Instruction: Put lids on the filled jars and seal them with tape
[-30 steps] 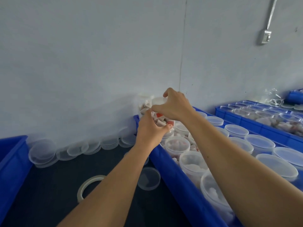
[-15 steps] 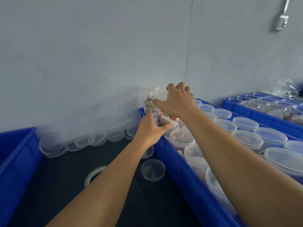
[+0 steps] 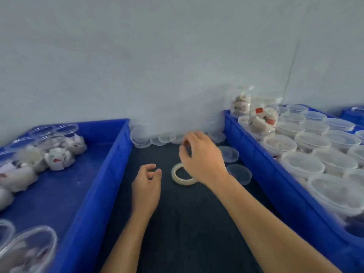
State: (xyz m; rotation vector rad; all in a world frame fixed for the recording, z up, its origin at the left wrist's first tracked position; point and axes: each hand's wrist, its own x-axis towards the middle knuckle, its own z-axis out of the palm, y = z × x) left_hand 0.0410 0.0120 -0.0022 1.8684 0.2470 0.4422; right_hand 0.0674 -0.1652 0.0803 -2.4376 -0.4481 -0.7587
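A roll of clear tape (image 3: 182,175) lies flat on the dark table (image 3: 187,223) between two blue crates. My right hand (image 3: 201,156) hovers just above and behind the roll, fingers loosely curled, holding nothing. To the left of the roll my left hand (image 3: 146,186) hangs over the table, fingers relaxed and empty. Loose clear lids (image 3: 239,173) lie to the right of the roll, and more lids (image 3: 157,137) lean in a row along the wall. Two filled jars (image 3: 263,117) are stacked on the lidded jars at the far end of the right crate (image 3: 279,186).
The right crate is packed with several lidded clear jars (image 3: 303,163). The left blue crate (image 3: 94,194) holds open filled jars (image 3: 59,157) at its far end and near corner. A grey wall stands close behind. Another blue crate (image 3: 352,113) shows at the far right.
Both hands have left the stacked jars in the right crate and come down over the table by the tape roll. The camera has swung to the left.
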